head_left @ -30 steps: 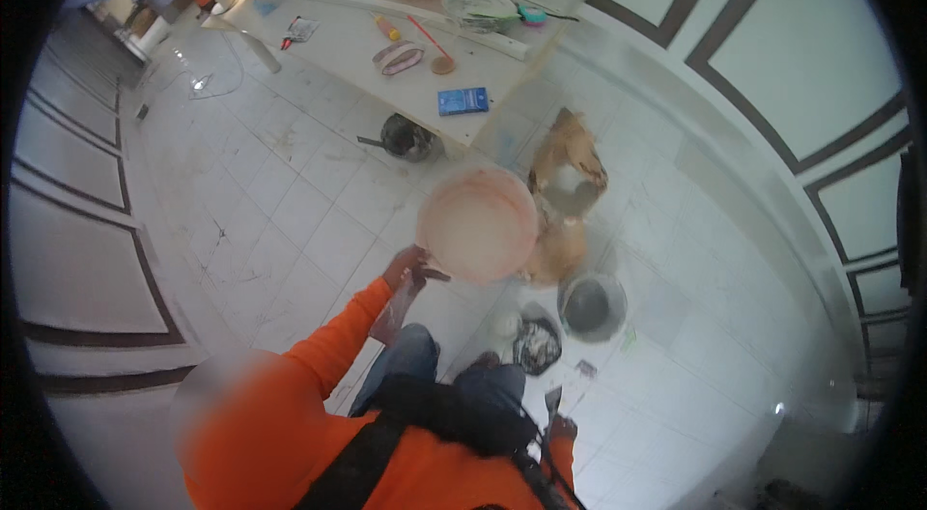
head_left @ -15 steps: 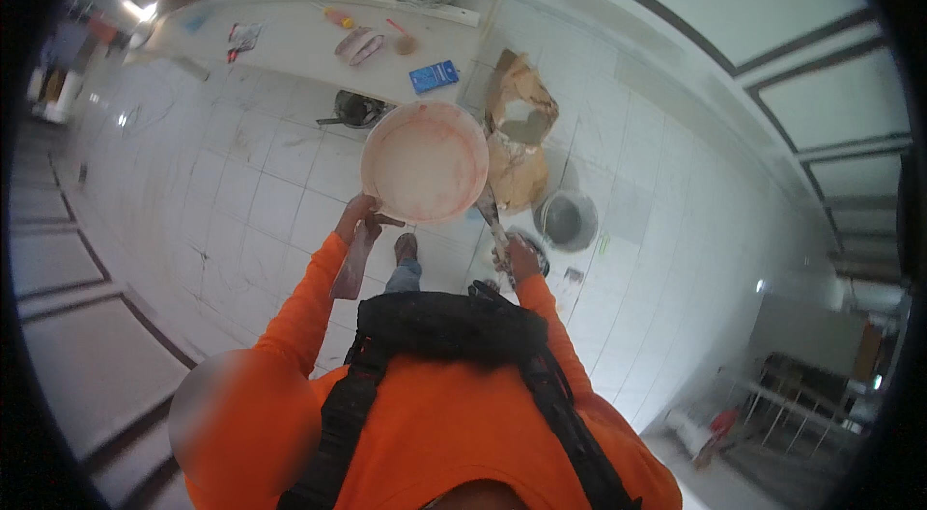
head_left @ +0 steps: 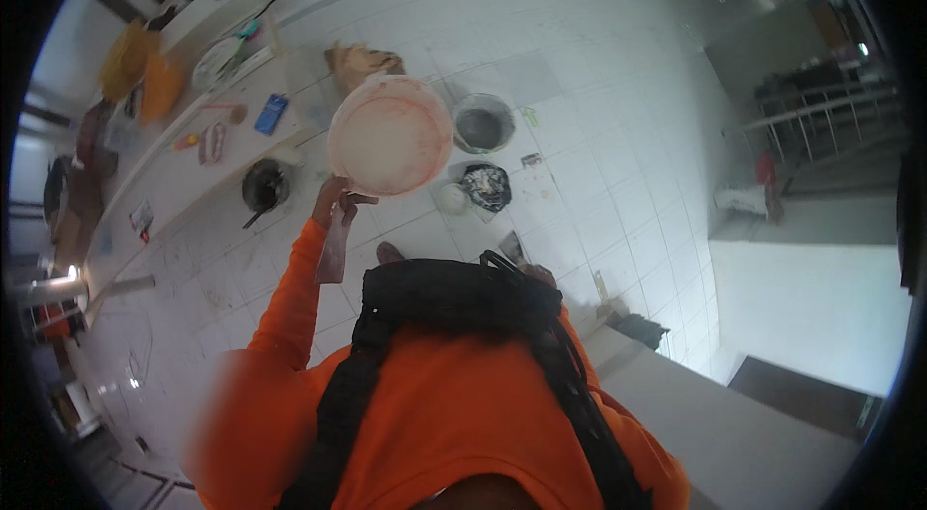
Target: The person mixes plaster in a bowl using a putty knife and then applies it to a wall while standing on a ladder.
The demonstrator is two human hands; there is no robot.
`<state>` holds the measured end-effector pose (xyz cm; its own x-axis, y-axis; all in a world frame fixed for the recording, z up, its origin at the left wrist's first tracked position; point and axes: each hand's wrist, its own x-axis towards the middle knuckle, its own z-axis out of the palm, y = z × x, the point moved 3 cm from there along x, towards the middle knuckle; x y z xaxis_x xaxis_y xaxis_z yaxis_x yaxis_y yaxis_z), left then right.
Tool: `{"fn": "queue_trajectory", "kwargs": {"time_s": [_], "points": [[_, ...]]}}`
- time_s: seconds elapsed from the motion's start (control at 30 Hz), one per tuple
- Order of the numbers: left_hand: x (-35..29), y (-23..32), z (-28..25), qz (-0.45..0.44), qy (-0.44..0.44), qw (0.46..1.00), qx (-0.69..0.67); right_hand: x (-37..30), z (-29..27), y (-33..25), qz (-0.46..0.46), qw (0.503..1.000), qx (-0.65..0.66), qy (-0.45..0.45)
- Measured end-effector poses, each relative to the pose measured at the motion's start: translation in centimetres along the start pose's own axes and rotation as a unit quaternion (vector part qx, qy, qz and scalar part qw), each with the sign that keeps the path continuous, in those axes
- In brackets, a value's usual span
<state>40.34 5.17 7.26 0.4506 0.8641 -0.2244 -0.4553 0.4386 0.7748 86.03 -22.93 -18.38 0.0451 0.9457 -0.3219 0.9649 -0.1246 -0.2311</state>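
Note:
A round, pinkish-white tub (head_left: 391, 131) with pale smears inside is held up in front of me. My left hand (head_left: 338, 201) is closed on its near rim. A flat, greyish-pink rectangular plate (head_left: 333, 254) hangs down from the same hand; its exact kind is unclear. Close to my right side, my right hand (head_left: 539, 272) is mostly hidden behind the black chest bag (head_left: 454, 293). Beside its fingers shows the dark blade of a scraper (head_left: 512, 244), which that hand grips.
A grey-lined bucket (head_left: 483, 124) and a black-lined container (head_left: 486, 186) stand on the tiled floor beyond the tub, near a torn paper bag (head_left: 362, 66). A dark pot (head_left: 265, 184) sits by the white counter (head_left: 193, 172), which carries a blue packet (head_left: 271, 114). A grey ledge (head_left: 666, 404) lies at right.
My view has turned to the right. My right hand with the scraper has drawn back from beside the tub toward my right side. My left hand still holds the tub.

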Motion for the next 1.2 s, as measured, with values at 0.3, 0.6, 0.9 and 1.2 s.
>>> {"fn": "queue_trajectory", "kwargs": {"time_s": [0.3,0.6,0.9,1.2], "points": [[6.2,-12.5,19.7,-0.108,-0.049,0.993,0.008,-22.0,-4.2,11.5,0.196,0.976,0.091,-0.029],[13.6,-23.3,44.1,-0.213,-0.164,0.959,0.094,-30.1,-9.1,22.5,0.289,0.93,0.183,0.133],[25.2,-34.5,59.6,-0.291,-0.272,0.913,0.093,-30.1,-3.6,31.2,0.443,0.864,0.235,0.047],[39.9,-42.5,73.0,-0.292,-0.296,0.892,0.177,-27.5,-5.8,41.9,0.549,0.788,0.273,0.054]]}}
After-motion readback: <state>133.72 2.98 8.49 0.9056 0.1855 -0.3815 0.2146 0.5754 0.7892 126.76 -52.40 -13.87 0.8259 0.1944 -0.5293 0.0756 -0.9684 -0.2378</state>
